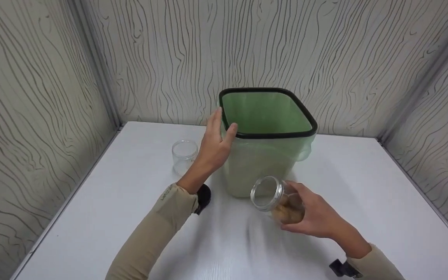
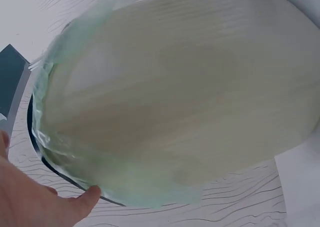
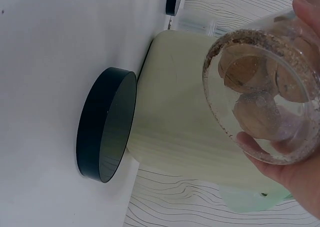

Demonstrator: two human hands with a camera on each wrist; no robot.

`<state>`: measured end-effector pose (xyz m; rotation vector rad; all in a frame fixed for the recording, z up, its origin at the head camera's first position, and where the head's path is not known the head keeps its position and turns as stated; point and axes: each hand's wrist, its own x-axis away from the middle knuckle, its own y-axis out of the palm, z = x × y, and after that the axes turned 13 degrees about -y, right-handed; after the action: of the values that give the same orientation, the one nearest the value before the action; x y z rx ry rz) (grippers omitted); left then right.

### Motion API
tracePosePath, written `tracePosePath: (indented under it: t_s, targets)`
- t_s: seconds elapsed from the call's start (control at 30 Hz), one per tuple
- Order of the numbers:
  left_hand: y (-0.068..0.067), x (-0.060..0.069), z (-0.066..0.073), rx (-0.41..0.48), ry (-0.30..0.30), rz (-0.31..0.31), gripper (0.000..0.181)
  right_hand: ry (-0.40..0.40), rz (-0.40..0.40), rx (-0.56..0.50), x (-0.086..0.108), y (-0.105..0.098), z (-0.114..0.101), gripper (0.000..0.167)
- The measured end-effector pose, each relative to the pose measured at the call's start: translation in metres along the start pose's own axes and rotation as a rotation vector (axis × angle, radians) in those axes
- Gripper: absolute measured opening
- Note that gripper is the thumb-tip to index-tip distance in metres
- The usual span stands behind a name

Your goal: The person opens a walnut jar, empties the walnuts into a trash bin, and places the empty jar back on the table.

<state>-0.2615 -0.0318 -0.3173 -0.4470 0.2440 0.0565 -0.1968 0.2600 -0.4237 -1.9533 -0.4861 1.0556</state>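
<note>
A beige-green trash bin [image 1: 259,167] with a black rim and a green plastic bag [image 1: 263,111] stands upright at the middle back. My left hand [image 1: 216,147] rests against its left front rim corner, fingers and thumb extended; the left wrist view shows the thumb [image 2: 89,199] by the bag's edge. In front of the bin, my right hand [image 1: 313,212] grips a clear jar [image 1: 266,192], tilted with its lidless mouth toward the left. Several brown roundish pieces [image 3: 257,114] lie inside, and brown crumbs line the jar's bottom edge.
Left of the bin stands another clear jar [image 1: 184,153], partly behind my left arm. A dark lid [image 3: 107,124] lies on the white table near the bin's base, and a second dark lid [image 3: 173,1] is farther off. Wood-grain-patterned panels [image 1: 169,58] enclose the back and sides.
</note>
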Motion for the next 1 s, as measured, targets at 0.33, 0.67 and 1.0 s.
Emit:
tracePosePath:
  t_s: [0.33, 0.67, 1.0]
  targets:
    - [0.013, -0.008, 0.010, -0.101, -0.056, -0.006, 0.077, -0.029, 0.028, 0.016, 0.001, 0.000, 0.001, 0.099]
    - [0.016, -0.012, 0.006, -0.137, -0.043, 0.002, 0.071, -0.029, 0.049, 0.006, -0.003, -0.011, -0.001, 0.101]
    - [0.013, -0.013, 0.001, -0.202, -0.006, 0.004, 0.075, -0.142, 0.108, 0.065, -0.010, -0.035, -0.001, 0.103]
